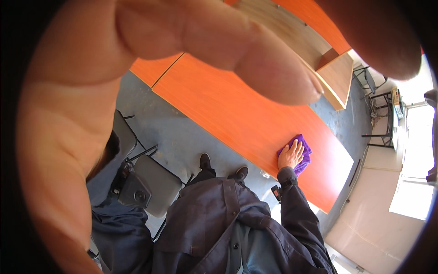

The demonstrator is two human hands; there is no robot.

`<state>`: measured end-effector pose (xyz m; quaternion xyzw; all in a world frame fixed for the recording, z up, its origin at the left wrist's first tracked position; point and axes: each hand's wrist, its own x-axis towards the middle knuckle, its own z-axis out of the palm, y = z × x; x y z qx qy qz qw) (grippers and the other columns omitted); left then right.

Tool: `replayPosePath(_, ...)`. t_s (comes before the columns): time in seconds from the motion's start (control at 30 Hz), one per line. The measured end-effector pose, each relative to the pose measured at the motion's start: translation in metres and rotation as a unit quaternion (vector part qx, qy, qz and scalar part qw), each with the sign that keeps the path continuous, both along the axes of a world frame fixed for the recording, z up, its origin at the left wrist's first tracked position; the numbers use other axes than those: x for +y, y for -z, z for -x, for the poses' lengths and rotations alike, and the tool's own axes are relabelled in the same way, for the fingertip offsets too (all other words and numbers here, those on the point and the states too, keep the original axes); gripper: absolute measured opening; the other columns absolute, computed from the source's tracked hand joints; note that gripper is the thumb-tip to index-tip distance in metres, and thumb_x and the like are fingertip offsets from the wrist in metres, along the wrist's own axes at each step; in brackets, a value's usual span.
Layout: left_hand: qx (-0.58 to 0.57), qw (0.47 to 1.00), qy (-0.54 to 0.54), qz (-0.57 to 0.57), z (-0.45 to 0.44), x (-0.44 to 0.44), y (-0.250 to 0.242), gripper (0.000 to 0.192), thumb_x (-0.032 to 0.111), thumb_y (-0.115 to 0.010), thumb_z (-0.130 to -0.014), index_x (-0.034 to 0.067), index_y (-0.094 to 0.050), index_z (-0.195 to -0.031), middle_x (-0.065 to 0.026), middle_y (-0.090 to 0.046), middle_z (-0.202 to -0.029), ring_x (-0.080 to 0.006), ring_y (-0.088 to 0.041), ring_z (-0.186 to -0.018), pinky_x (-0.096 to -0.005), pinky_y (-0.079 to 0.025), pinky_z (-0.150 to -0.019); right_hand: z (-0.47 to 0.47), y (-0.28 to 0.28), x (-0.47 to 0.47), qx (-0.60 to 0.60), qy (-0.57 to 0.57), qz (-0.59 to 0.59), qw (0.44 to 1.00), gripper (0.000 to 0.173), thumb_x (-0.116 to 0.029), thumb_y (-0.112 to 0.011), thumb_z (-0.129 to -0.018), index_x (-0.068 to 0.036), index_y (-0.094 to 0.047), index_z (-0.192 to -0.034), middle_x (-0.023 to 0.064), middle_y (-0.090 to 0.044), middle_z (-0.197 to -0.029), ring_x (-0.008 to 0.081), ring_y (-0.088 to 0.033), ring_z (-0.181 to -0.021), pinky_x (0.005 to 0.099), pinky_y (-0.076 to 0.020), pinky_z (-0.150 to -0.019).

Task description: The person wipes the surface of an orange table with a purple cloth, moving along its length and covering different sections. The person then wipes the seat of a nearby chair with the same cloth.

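Observation:
Very close to the lens, what looks like my left hand (68, 137) fills the left side and top of the view, its fingers curled over the head camera. Whether it grips the camera housing is hidden. By its dark cuff sits a small black camera (137, 193) with a round lens. My right hand (291, 156) lies palm down on a purple cloth (303, 167), fingers slightly spread. It presses the cloth flat against the orange wooden table (232, 113) near the right end. A black device (276, 192) is strapped at my right wrist.
Folding chairs with dark seats (157, 185) stand left of my legs on the blue-grey floor (154, 113). Beyond the table is a wood-coloured cabinet or desk (337, 80). A black-framed side table (386, 120) with cables stands by the bright window (412, 198) at right.

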<state>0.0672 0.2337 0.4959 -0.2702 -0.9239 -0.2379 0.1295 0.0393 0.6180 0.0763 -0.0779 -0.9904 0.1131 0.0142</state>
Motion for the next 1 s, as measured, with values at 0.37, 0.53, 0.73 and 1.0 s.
replayPosePath(0.37,-0.003,0.997,-0.065,0.032,0.013,-0.021,0.004,0.080,0.048,-0.066,-0.087,0.002,-0.037,-0.146,-0.0284,-0.042,-0.146,-0.0426,-0.045,-0.135,-0.0529,-0.043,-0.108,0.004,0.001,-0.009,-0.018,-0.030,-0.019,0.999,0.055,-0.030,-0.047,-0.099,-0.011,-0.037,-0.149,0.0154,-0.028,-0.159,0.0361,-0.019,-0.149,0.0579,-0.0148,-0.118)
replayPosePath(0.53,0.002,0.996,-0.085,0.034,0.024,-0.034,0.016,0.079,0.048,-0.066,-0.088,0.002,-0.038,-0.145,-0.0283,-0.042,-0.146,-0.0426,-0.045,-0.134,-0.0533,-0.043,-0.108,0.016,0.025,-0.009,-0.019,-0.027,-0.028,0.999,0.056,-0.030,-0.046,-0.099,-0.011,-0.035,-0.150,0.0157,-0.027,-0.159,0.0357,-0.019,-0.149,0.0572,-0.0149,-0.118)
replayPosePath(0.73,0.004,0.992,-0.119,0.043,0.029,-0.025,0.023,0.077,0.047,-0.066,-0.088,0.002,-0.039,-0.145,-0.0280,-0.043,-0.146,-0.0426,-0.045,-0.134,-0.0537,-0.043,-0.108,0.023,0.043,-0.003,-0.008,-0.056,-0.031,0.998,0.054,-0.030,-0.047,-0.099,-0.011,-0.037,-0.149,0.0152,-0.027,-0.159,0.0351,-0.019,-0.149,0.0565,-0.0140,-0.118)
replayPosePath(1.0,-0.008,0.980,-0.179,0.087,-0.046,0.035,-0.006,0.075,0.046,-0.066,-0.088,0.002,-0.040,-0.144,-0.0277,-0.044,-0.145,-0.0426,-0.046,-0.134,-0.0543,-0.042,-0.108,0.011,0.022,0.014,0.023,-0.159,-0.016,0.987,0.053,-0.029,-0.048,-0.098,-0.011,-0.040,-0.148,0.0143,-0.028,-0.159,0.0342,-0.019,-0.149,0.0564,-0.0138,-0.118)
